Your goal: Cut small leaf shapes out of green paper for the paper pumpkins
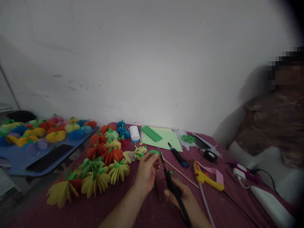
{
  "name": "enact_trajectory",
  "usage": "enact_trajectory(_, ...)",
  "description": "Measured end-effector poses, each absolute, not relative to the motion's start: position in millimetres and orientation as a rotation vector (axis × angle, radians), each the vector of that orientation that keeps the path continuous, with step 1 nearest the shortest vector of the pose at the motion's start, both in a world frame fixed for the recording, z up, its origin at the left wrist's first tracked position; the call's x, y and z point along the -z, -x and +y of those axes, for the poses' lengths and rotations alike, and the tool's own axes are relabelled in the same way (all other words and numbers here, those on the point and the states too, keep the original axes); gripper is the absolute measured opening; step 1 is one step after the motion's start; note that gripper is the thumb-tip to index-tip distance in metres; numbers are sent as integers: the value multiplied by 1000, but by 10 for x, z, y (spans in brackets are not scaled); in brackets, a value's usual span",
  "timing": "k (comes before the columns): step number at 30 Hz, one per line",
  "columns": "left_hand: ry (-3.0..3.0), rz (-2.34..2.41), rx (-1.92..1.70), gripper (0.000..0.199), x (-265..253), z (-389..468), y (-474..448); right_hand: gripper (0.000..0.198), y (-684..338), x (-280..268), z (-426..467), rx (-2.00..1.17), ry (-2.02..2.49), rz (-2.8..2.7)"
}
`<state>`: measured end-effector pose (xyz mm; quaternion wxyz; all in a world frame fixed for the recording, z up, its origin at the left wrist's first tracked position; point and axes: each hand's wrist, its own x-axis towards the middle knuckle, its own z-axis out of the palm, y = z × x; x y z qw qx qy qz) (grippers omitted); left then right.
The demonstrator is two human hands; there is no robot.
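Observation:
Between the thumb and fingers of my left hand (147,169) is a small piece of green paper (154,152). My right hand (184,198) is closed round the black handles of a pair of scissors (171,183). The blades point up and away from me, their tips close beside the green paper; whether they touch it I cannot tell. Small green scraps (171,172) lie on the cloth below the scissors. A thin wooden stick (182,173) lies slantwise just beyond my right hand.
Folded-paper pumpkins (95,183) crowd the left side of the purple cloth; more cover a blue table (19,164). A utility knife (178,154), green paper strip (152,133), black tape roll (210,155) and yellow glue gun (207,180) with cord lie around. A person (277,123) sits at right.

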<state>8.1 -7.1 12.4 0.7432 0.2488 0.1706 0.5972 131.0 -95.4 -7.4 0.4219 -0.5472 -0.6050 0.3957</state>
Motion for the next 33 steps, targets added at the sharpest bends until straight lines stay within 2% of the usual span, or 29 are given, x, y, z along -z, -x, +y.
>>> enact_trajectory(9, -588, 451, -1363, 25, -144, -65, -59, 20, -1365, 18, -1002, -989, 1396, -1554)
enact_trajectory(28, -612, 475, -1433, 27, -142, -42, -53, 37, -1424, -19, -1023, -1041, 1420, -1594)
enact_trajectory(33, -629, 486, -1469, 25, -131, -44, -55, 34, -1410, -55, -1018, -1007, 1417, -1600)
